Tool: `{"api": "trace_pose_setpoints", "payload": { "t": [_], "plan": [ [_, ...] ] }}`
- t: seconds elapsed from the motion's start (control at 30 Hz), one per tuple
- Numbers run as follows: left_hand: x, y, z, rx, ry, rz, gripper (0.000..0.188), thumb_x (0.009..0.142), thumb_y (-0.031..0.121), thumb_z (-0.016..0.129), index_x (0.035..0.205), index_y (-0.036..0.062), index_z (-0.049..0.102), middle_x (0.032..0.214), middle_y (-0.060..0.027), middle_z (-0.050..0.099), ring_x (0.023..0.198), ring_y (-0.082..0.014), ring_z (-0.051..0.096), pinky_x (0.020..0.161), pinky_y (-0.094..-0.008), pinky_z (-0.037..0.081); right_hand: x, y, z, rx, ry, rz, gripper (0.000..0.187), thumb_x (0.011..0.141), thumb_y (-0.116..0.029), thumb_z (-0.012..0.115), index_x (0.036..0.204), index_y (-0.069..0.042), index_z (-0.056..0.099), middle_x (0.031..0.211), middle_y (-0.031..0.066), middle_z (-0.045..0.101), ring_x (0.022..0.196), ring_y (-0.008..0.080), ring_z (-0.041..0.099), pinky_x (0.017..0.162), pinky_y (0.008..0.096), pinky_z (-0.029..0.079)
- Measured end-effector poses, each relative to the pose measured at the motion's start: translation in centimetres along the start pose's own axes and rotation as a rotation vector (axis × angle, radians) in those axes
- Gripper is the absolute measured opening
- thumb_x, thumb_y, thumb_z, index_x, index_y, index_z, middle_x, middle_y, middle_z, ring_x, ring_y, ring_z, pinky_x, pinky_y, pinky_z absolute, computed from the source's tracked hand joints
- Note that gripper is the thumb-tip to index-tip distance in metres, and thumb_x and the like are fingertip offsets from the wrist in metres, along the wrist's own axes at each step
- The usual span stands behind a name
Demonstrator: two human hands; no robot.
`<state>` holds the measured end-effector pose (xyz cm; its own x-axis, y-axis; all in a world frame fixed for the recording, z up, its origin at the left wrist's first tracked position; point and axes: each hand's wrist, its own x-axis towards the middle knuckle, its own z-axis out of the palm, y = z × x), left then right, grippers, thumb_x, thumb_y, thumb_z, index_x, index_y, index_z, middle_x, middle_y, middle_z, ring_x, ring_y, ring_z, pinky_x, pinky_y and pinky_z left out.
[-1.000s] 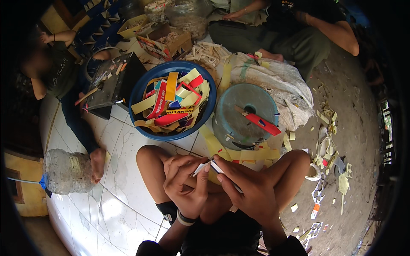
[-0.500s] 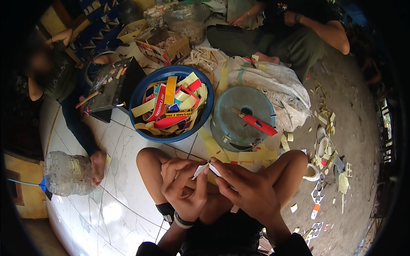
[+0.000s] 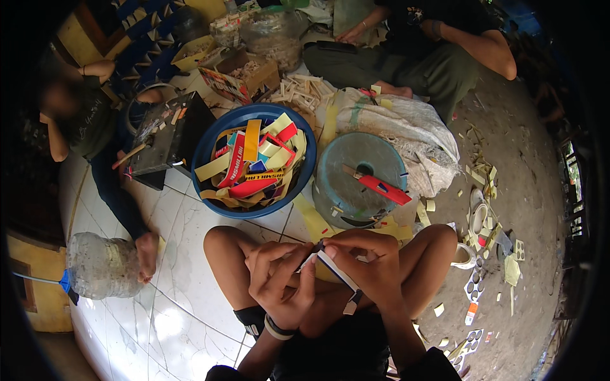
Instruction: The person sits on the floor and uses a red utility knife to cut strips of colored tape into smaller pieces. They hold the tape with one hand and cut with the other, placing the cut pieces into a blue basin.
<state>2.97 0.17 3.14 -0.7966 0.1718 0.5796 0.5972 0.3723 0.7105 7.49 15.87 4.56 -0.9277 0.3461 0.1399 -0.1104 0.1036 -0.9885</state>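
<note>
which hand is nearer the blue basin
Left. The left hand is below the blue basin in the picture, apart from it; the right hand is also below, but farther off to the right.

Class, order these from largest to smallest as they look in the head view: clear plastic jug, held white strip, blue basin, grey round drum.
1. Blue basin
2. Grey round drum
3. Clear plastic jug
4. Held white strip, judged by its visible part

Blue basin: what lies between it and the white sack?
In the head view, a yellow strip and a round grey-green drum bearing a red tool.
</note>
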Motion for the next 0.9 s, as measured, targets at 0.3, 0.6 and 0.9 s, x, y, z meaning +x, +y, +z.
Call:
{"api": "trace_pose_setpoints", "payload": {
  "t": [0.3,0.6,0.9],
  "plan": [
    [-0.3,-0.2,0.2,-0.017,-0.047,0.045,0.032,0.068,0.003,0.084,0.099,0.0069,0.083,0.103,-0.0038,0.070,0.099,-0.0239,0.062,0.089,-0.0356,0.045,0.4,1.6,-0.6,0.416,-0.046,0.226,0.007,0.090,0.005,0.074,0.096,0.004,0.072,0.094,0.0075,0.074,0.088,0.0100,0.070,0.077,0.0228,0.056],
    [-0.8,0.2,-0.1,-0.031,-0.040,0.042,0.031,0.067,0.000,0.083,0.098,0.0049,0.082,0.102,-0.0051,0.071,0.095,-0.0233,0.064,0.089,-0.0348,0.045,-0.5,1.4,-0.4,0.497,-0.068,0.276,0.009,0.090,0.004,0.075,0.098,0.004,0.071,0.095,0.0091,0.075,0.087,0.0103,0.071,0.077,0.0223,0.058],
    [-1.7,0.8,-0.4,-0.001,-0.013,-0.045,0.029,0.070,-0.001,0.083,0.098,0.0043,0.082,0.100,-0.0059,0.070,0.094,-0.0225,0.064,0.087,-0.0340,0.044,-1.4,0.6,0.5,0.314,-0.019,0.243,0.013,0.086,0.005,0.076,0.099,0.007,0.071,0.094,0.0094,0.074,0.088,0.0115,0.072,0.079,0.0233,0.059]
  ]
}}
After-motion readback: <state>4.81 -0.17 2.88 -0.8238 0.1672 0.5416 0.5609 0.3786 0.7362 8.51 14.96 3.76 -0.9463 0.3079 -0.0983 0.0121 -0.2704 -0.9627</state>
